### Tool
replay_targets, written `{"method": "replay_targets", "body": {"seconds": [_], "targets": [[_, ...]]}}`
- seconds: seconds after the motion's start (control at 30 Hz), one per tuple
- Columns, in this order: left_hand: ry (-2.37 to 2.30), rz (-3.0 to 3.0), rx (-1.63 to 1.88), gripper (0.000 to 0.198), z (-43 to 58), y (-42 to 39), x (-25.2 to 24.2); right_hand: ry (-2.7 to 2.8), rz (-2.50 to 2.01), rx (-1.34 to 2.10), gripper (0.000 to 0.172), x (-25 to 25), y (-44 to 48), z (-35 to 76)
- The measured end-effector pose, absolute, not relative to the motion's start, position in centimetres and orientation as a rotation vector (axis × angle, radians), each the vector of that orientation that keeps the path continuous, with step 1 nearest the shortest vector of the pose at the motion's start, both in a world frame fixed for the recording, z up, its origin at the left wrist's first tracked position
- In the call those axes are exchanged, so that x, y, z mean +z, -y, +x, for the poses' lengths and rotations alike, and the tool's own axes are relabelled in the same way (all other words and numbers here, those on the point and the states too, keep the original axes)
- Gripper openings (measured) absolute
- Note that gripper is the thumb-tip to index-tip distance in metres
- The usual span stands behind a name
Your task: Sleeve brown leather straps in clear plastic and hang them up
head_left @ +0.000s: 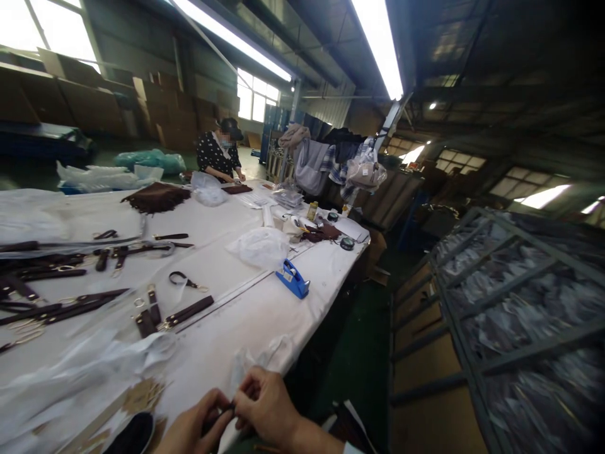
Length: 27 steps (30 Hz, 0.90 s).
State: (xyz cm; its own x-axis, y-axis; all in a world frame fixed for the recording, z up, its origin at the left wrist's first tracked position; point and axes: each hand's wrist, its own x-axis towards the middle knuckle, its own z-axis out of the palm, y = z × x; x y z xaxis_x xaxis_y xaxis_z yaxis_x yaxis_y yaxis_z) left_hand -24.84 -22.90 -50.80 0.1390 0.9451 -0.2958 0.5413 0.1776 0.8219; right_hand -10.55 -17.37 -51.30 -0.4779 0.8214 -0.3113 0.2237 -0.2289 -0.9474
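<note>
My left hand (196, 425) and my right hand (265, 403) meet at the bottom edge of the view, just off the near corner of the white table (265, 315). Both are closed in a pinch on a small dark strap piece (227, 408) held between them. A clear plastic bag (258, 359) lies on the table edge just beyond my fingers. Dark brown leather straps (186, 312) with metal clips lie spread across the table to the left.
A blue tape dispenser (293, 279) sits near the table's right edge, beside a long metal ruler (236, 293). Another person (218, 154) works at the far end. A metal rack (510, 302) of bagged goods stands on the right, across a green-floored aisle (363, 353).
</note>
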Motion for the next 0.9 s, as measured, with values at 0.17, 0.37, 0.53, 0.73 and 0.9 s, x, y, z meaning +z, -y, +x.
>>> {"method": "replay_targets", "body": {"seconds": [0.17,0.37,0.53,0.73,0.9], "targets": [[-1.526,1.502,0.636,0.023,-23.4,23.3,-49.1,1.775,-1.109,1.548,0.017,-49.8,18.3,-8.4],[-1.404,1.342,0.599,0.028,-23.9,23.6,-48.8,1.732,-1.261,1.478,0.023,-49.9,16.5,-5.3],[-1.695,1.612,0.546,0.018,-23.6,24.5,-47.9,2.020,-1.209,1.312,0.019,-49.4,17.8,-5.0],[-1.718,1.561,0.594,0.021,-23.1,24.3,-45.8,1.833,-1.315,1.431,0.026,-49.2,17.1,-5.1],[-1.724,1.924,0.590,0.020,-23.4,20.6,-37.5,1.831,-1.178,1.513,0.028,-42.2,14.4,-5.3]]}}
